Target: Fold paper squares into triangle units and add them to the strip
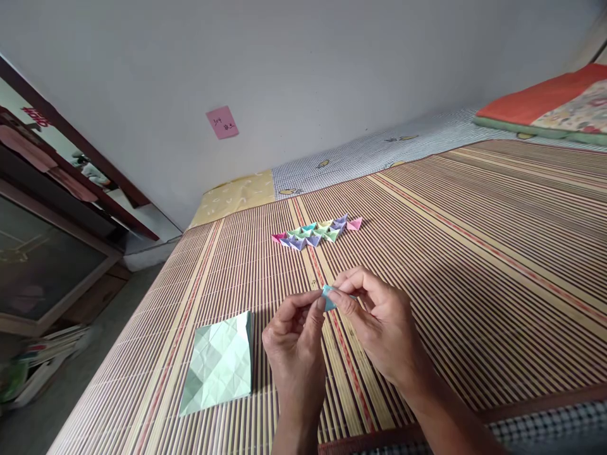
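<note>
My left hand (294, 341) and my right hand (379, 322) meet above a striped bamboo mat (474, 253). Both pinch a small folded piece of light blue paper (328, 297) between fingertips and thumbs; most of it is hidden by the fingers. Farther away on the mat lies a row of several small folded paper pieces (317, 232) in pink, purple, green and blue. A stack of creased pale green paper squares (219, 363) lies to the left of my left hand.
The mat covers a bed against a white wall with a pink sticky note (222, 122). A folded orange and floral blanket (550, 104) lies at the far right. A dark cabinet (42, 253) and floor clutter stand left of the bed.
</note>
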The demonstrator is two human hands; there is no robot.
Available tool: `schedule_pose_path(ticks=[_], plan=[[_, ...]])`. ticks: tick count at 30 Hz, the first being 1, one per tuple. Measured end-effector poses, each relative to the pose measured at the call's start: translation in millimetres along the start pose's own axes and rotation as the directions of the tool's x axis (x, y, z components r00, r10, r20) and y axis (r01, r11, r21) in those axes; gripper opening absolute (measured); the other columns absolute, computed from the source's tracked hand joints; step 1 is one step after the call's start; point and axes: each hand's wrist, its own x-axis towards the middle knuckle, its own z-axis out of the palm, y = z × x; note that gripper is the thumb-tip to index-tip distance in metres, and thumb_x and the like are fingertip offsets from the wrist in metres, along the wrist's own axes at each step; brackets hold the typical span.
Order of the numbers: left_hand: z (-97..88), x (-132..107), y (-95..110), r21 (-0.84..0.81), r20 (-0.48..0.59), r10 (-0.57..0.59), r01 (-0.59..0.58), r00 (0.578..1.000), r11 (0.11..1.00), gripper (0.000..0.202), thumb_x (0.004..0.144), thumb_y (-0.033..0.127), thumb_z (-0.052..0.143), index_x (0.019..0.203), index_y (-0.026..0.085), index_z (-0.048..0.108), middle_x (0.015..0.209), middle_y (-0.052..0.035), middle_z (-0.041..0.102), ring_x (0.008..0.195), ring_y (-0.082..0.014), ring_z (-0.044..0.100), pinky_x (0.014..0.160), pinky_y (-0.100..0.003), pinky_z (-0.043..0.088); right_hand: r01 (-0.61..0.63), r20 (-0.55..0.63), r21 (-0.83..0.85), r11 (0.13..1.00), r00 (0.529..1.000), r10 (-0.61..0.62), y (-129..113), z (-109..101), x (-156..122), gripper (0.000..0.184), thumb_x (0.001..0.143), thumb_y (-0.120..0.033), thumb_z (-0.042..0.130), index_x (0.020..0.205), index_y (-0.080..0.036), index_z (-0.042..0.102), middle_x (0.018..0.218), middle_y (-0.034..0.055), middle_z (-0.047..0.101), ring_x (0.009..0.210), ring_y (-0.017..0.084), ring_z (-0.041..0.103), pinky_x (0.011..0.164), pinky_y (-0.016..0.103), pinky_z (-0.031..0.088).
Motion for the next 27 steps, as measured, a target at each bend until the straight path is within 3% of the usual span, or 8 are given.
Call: schedule_pose_path(ticks=[8,17,23,27], plan=[[4.4,-1,3,-0.076,0.007,-0.03,0.031,1.0,0.997,0.009,0.081,0.026,0.084,0.082,0.021,0.077,0.078,0.0005,0.074,0.073,-0.012,0.067,0.07,-0.02,0.057,0.025,-0.022,-0.004,1.0,0.999,-0.025,-1,1,-2,0.015,0.093,-0.02,0.066,0.079,-0.021,0.061,0.084,0.003,0.069,0.084,0.019,0.069,0.076,0.033,0.055],[2.5,0,-1,-0.08,0.021,-0.071,0.073,0.997,0.994,0.014,0.08,0.029,0.085,0.09,0.02,0.078,0.083,-0.0014,0.077,0.079,-0.014,0.072,0.074,-0.022,0.06,0.178,-0.047,-0.184,0.967,0.981,-0.189,-1,1,-2,0.017,0.091,-0.013,0.065,0.078,-0.021,0.058,0.078,-0.0002,0.067,0.077,0.016,0.068,0.071,0.029,0.053],[-0.2,4,-2,-0.125,0.009,-0.054,0.055,0.998,0.991,0.012,0.079,0.025,0.085,0.087,0.02,0.078,0.081,-0.0002,0.076,0.078,-0.0132,0.072,0.075,-0.022,0.059,0.119,0.128,-0.112,0.987,0.986,-0.105,-4,-10,4,0.012,0.093,-0.015,0.064,0.083,-0.019,0.067,0.079,0.0008,0.068,0.079,0.016,0.068,0.074,0.028,0.054],[1.4,4,1,-0.157,0.003,-0.052,0.052,0.999,0.986,0.012,0.077,0.023,0.086,0.082,0.019,0.076,0.078,0.0004,0.074,0.073,-0.0116,0.069,0.071,-0.02,0.058,0.095,0.126,-0.065,0.993,0.988,-0.086,-4,-12,5,0.012,0.094,-0.016,0.063,0.083,-0.019,0.068,0.083,0.0016,0.069,0.085,0.017,0.069,0.077,0.029,0.054]])
